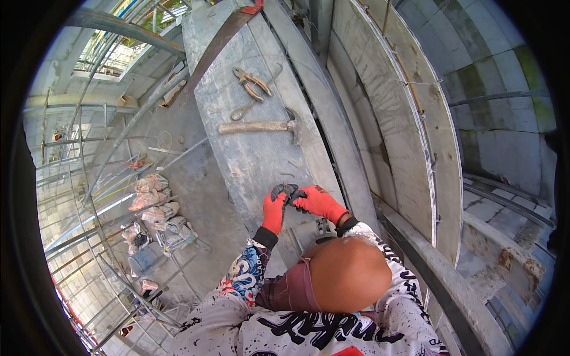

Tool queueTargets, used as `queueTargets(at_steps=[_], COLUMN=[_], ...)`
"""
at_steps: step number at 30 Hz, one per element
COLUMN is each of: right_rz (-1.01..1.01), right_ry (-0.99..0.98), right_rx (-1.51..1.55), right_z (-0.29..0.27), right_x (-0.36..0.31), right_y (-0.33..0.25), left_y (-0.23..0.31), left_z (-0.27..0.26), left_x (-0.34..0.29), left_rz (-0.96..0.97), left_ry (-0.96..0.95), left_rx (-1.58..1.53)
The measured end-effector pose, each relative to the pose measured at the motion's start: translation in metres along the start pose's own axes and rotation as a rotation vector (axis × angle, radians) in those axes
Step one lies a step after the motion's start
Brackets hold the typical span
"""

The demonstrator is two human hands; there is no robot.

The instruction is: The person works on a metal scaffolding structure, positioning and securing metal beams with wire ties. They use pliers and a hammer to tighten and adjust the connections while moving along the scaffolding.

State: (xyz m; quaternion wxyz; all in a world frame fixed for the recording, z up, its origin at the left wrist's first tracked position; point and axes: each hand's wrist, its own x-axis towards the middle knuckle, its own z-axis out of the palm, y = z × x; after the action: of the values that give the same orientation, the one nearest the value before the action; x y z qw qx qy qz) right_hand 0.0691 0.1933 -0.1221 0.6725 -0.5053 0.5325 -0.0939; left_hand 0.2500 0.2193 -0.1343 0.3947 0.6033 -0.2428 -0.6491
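Note:
My left hand (275, 209), in a red glove with black fingertips, is closed in a pinch over the near part of a grey plank platform (261, 155). Meeting it fingertip to fingertip, my right hand (319, 202) is gloved alike and also closed. Whatever small piece lies between the fingers is too hidden to name. Just beyond them lie two small bent metal pieces (287, 174). Farther up the platform rests a claw hammer (255, 126) with a wooden handle. Past it are pliers (253, 85) with worn orange grips and a thin hooked metal tool (242, 112) ending in a loop.
A handsaw (219, 43) with a red handle lies across the platform's far left edge. Tall panels (380, 89) stand close on the right. Below left, sacks (153, 199) and a blue container (144, 258) sit on the floor among scaffold pipes (133, 157).

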Motion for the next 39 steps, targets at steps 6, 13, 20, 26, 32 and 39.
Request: queueTargets(at_steps=[6,13,20,26,32,39], right_rz=[-0.149,-0.238,-0.248,-0.206,-0.245,-0.205], right_ry=[0.593,0.625,0.651,0.695,0.623,0.493], right_rx=[-0.490,-0.898,-0.869,-0.511,-0.299,0.216], right_z=[-0.005,-0.008,-0.013,-0.017,-0.015,0.000], right_x=[0.044,0.071,0.070,0.058,0.057,0.060], right_y=[-0.009,0.003,0.001,-0.002,0.004,-0.002], left_y=[0.012,0.010,0.013,0.023,0.021,0.015], left_z=[-0.029,-0.032,-0.011,-0.004,-0.004,0.003], left_x=[0.004,-0.006,0.011,0.025,0.051,0.057], left_rz=[-0.094,-0.192,-0.212,-0.218,-0.305,-0.235], left_ry=[0.061,-0.170,-0.196,-0.022,-0.162,-0.215], left_rx=[0.024,-0.105,-0.228,-0.087,-0.363,-0.377])
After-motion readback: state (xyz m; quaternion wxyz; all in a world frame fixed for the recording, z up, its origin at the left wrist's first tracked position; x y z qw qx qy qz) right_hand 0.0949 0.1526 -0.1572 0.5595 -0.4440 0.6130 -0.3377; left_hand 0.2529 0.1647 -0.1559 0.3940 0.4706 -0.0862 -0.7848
